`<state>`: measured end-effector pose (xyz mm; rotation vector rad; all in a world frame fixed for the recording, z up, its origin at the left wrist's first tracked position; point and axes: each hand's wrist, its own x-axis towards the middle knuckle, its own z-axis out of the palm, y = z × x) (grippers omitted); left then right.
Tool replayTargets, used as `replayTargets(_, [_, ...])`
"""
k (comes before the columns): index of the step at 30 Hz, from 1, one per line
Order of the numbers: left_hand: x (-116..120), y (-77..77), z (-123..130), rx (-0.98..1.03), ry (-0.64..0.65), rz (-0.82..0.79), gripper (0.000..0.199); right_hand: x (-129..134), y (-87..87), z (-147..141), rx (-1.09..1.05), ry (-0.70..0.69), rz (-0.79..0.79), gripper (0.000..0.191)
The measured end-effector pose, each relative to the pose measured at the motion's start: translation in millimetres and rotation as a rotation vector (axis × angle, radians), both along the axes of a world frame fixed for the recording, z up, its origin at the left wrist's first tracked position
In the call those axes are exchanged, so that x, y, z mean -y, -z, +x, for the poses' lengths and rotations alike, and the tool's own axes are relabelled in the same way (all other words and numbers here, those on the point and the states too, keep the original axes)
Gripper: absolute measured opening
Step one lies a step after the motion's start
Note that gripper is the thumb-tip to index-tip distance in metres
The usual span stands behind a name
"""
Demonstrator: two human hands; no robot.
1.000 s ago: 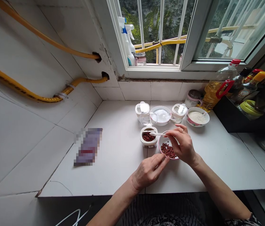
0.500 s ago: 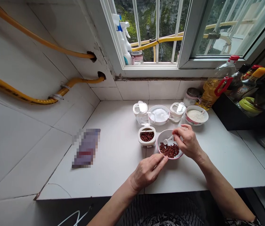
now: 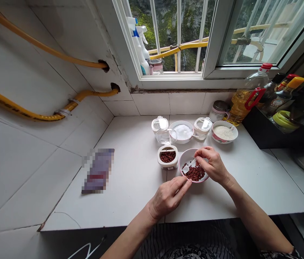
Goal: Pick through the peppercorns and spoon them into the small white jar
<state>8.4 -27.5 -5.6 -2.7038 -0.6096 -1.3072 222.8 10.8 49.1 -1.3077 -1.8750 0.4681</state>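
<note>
My right hand (image 3: 213,166) pinches the handle of a small white spoon (image 3: 186,169), its scoop low inside a white bowl (image 3: 183,158) with a pink rim. Reddish-brown peppercorns (image 3: 196,175) lie in the bottom of that bowl. At the near rim, the fingers of my left hand (image 3: 168,198) are closed on the bowl's edge. Just left of the bowl stands a white seasoning jar (image 3: 167,165), its clear lid (image 3: 166,136) raised, with more peppercorns inside. The spoon's scoop looks empty.
Behind are two lidded jars (image 3: 159,124) (image 3: 203,125), a bowl of white grains (image 3: 182,132) and a flowered bowl of pale powder (image 3: 224,133). An oil bottle (image 3: 238,104) and a black box of bottles (image 3: 265,131) stand right. A blurred purple packet (image 3: 99,172) lies left.
My right hand has moved slightly left and down, carrying the spoon's scoop toward the near left side of the bowl. My left hand stays at the rim.
</note>
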Motion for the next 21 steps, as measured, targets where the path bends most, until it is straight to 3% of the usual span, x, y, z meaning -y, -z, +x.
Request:
replayTargets(9, [0.3, -0.1, -1.4, -0.021, 0.003, -0.014, 0.042, -0.4, 1.0, -2.7, 0.018, -0.066, 0.013, 0.02])
replayTargets(21, [-0.5, -3.8, 0.5, -0.004, -0.003, 0.015, 0.029, -0.4, -6.0, 2.9, -0.167, 0.066, -0.134, 0.017])
